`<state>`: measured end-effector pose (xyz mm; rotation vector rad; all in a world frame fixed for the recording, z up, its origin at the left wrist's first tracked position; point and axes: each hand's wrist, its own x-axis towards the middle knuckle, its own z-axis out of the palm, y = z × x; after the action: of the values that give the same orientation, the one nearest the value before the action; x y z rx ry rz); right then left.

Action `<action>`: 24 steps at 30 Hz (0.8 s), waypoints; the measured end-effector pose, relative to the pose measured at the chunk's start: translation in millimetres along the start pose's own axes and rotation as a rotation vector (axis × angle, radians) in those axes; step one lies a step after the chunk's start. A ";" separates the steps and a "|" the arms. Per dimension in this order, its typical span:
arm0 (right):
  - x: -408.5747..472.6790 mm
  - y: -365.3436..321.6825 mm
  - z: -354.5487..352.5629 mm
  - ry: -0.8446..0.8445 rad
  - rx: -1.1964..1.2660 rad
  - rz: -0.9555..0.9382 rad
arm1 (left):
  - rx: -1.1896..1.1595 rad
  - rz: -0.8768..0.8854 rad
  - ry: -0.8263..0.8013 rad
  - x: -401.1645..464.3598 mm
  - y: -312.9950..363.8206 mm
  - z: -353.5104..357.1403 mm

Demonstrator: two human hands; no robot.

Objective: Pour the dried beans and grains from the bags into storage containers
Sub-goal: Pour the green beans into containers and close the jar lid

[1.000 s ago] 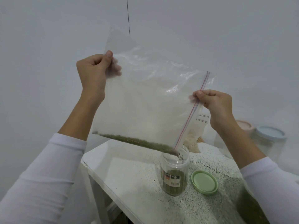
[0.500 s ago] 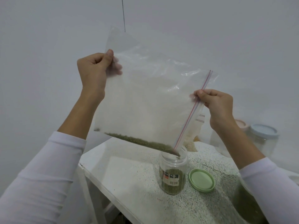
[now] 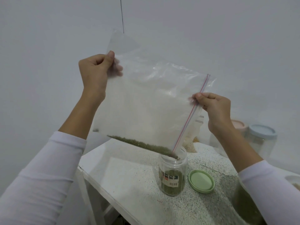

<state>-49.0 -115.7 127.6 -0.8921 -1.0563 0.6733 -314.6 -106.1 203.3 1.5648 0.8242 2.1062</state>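
speckled white table (image 3: 129, 184) against a plain grey wall (image 3: 48, 46) — my left hand (image 3: 95, 70) and right hand (image 3: 214, 106) pinch the tilted zip bag (image 3: 146, 103); green beans (image 3: 142, 146) reach the open jar (image 3: 172, 174).

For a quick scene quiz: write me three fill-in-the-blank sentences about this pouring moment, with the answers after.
1. The lid lying beside the jar is ____ in colour.
2. The left hand and right hand both pinch the ____.
3. The beans in the bag slide toward its ____ corner.

Missing words: green; bag; lower right

green lid (image 3: 201, 181), speckled table (image 3: 129, 184), olive-green beans (image 3: 142, 144)
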 end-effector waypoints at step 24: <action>7.4 3.2 -0.4 -0.054 -0.024 0.013 | 0.086 0.060 -0.040 6.4 -4.4 -2.7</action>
<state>-46.1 -108.2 128.0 -0.9060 -1.1098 0.7003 -319.2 -99.5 204.5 1.6899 0.8752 2.0997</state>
